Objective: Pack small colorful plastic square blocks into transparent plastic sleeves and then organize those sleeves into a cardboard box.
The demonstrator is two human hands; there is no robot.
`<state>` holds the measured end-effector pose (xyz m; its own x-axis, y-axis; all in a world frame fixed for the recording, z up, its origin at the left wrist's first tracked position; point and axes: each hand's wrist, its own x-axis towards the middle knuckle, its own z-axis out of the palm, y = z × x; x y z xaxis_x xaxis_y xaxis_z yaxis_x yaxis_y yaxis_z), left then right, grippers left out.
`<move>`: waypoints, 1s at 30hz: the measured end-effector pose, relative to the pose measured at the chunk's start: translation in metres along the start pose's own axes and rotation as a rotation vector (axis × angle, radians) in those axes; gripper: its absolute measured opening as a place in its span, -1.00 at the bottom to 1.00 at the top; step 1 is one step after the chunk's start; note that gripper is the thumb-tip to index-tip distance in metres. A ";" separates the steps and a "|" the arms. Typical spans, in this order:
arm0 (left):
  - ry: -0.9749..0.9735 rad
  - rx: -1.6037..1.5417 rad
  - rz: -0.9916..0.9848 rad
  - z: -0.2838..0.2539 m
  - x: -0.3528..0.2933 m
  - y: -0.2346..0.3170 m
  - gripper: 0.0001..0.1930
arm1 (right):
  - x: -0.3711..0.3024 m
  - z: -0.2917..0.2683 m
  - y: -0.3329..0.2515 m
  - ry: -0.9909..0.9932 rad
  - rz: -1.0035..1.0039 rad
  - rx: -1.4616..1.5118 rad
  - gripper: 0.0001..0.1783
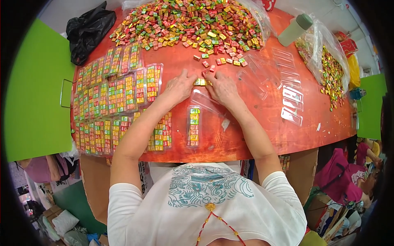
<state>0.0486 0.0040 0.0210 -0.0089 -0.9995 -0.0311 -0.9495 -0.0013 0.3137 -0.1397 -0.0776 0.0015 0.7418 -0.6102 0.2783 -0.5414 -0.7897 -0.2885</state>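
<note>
Both hands meet at the middle of the red table [246,141], and the clock positions here run from that point, twelve being the far side. The left hand [179,87] and the right hand [223,88] grasp a short row of small boxes [200,82] from its two ends — fingers bent in, the row held between the fingertips. How tight the grip is, I cannot tell.

Just beside the hands, toward six o'clock, an unfilled transparent tray [210,102] lies aslant; nearer the person at six, a filled tray [193,127] lies lengthwise, holding a column of boxes. A big heap of boxes [188,24] spreads at twelve — a few strays lie just in front of it. Filled packs [102,98] cover nine o'clock, a black bag [88,33] sits at ten, a bottle [294,32] leans at two, and stacked transparent trays [292,102] lie at three.
</note>
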 end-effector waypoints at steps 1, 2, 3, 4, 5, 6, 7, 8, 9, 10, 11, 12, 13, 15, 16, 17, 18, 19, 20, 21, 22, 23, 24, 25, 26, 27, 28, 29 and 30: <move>-0.001 -0.002 -0.001 0.000 0.000 -0.001 -0.78 | -0.001 0.001 0.001 -0.003 -0.001 0.000 -0.63; -0.007 0.002 0.001 0.001 0.000 -0.001 -0.78 | -0.002 0.002 0.003 0.002 -0.029 -0.007 -0.65; -0.013 0.005 0.002 0.001 0.000 -0.001 -0.78 | -0.003 0.003 0.003 0.005 -0.059 -0.013 -0.68; -0.013 0.002 0.000 0.001 0.000 -0.001 -0.78 | -0.004 0.003 0.004 0.002 -0.060 -0.013 -0.68; 0.003 -0.007 0.013 -0.001 0.000 0.001 -0.78 | -0.003 0.000 0.002 0.010 -0.055 -0.006 -0.70; 0.019 -0.015 0.026 -0.002 0.000 0.001 -0.78 | -0.004 -0.002 0.001 0.019 -0.049 0.001 -0.71; 0.017 -0.018 0.025 -0.001 -0.001 0.001 -0.78 | -0.004 0.000 0.001 0.016 -0.048 0.001 -0.71; 0.014 -0.022 0.029 -0.002 0.000 0.001 -0.79 | -0.003 0.001 0.000 0.007 -0.036 -0.007 -0.72; 0.011 -0.026 0.034 -0.002 0.000 0.001 -0.80 | -0.001 0.002 0.000 -0.001 -0.023 -0.014 -0.72; 0.010 -0.027 0.036 0.000 0.002 -0.002 -0.80 | 0.001 0.003 0.000 -0.001 -0.021 -0.015 -0.72; 0.009 -0.014 0.042 0.003 0.003 -0.005 -0.77 | 0.002 0.003 -0.001 -0.017 -0.007 -0.004 -0.73; 0.009 0.000 0.048 0.005 0.004 -0.008 -0.74 | 0.002 0.003 -0.002 -0.033 0.007 0.006 -0.73; 0.008 -0.002 0.048 0.008 0.004 -0.011 -0.74 | 0.002 0.002 -0.003 -0.035 0.008 0.006 -0.73; 0.033 -0.025 0.049 0.006 0.003 -0.009 -0.75 | 0.000 -0.001 -0.004 -0.014 0.054 0.048 -0.76; 0.023 -0.014 0.040 0.005 0.002 -0.007 -0.74 | -0.005 -0.005 -0.006 0.028 0.076 0.078 -0.80; 0.019 -0.019 0.043 0.001 0.000 0.000 -0.74 | -0.010 -0.010 -0.007 0.024 0.080 0.075 -0.80; 0.022 -0.017 0.069 -0.006 -0.004 0.009 -0.73 | -0.016 -0.017 -0.009 0.066 0.095 0.107 -0.82; 0.026 -0.014 0.094 -0.010 -0.008 0.016 -0.72 | -0.024 -0.022 -0.010 0.109 0.109 0.138 -0.82; 0.028 -0.016 0.097 -0.012 -0.013 0.022 -0.72 | -0.034 -0.026 -0.011 0.110 0.109 0.134 -0.82; 0.001 -0.017 0.147 -0.012 -0.018 0.027 -0.70 | -0.046 -0.029 -0.013 0.115 0.104 0.133 -0.82; -0.025 -0.018 0.197 -0.012 -0.023 0.033 -0.69 | -0.056 -0.030 -0.016 0.120 0.098 0.132 -0.83; -0.062 -0.039 0.216 -0.009 -0.025 0.039 -0.66 | -0.068 -0.027 -0.018 0.106 0.101 0.141 -0.83; -0.060 -0.040 0.216 -0.002 -0.029 0.043 -0.66 | -0.077 -0.026 -0.022 0.088 0.100 0.155 -0.82; -0.031 -0.027 0.269 0.006 -0.032 0.045 -0.64 | -0.084 -0.024 -0.029 0.033 0.103 0.142 -0.80; -0.003 -0.014 0.327 0.008 -0.033 0.049 -0.62 | -0.087 -0.024 -0.032 0.033 0.107 0.139 -0.80; -0.043 0.001 0.295 0.009 -0.032 0.051 -0.62 | -0.089 -0.024 -0.034 0.048 0.110 0.158 -0.78; -0.043 -0.001 0.298 0.007 -0.032 0.050 -0.62 | -0.091 -0.025 -0.035 0.063 0.113 0.178 -0.75; -0.020 -0.015 0.297 0.003 -0.031 0.048 -0.62 | -0.092 -0.027 -0.034 0.064 0.116 0.177 -0.75; 0.002 -0.029 0.294 0.000 -0.031 0.048 -0.63 | -0.094 -0.031 -0.033 0.076 0.128 0.198 -0.72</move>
<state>0.0036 0.0352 0.0373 -0.2817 -0.9572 0.0668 -0.8968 0.2874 0.3362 -0.2035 0.0033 0.0132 0.6366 -0.7131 0.2936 -0.5353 -0.6827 -0.4974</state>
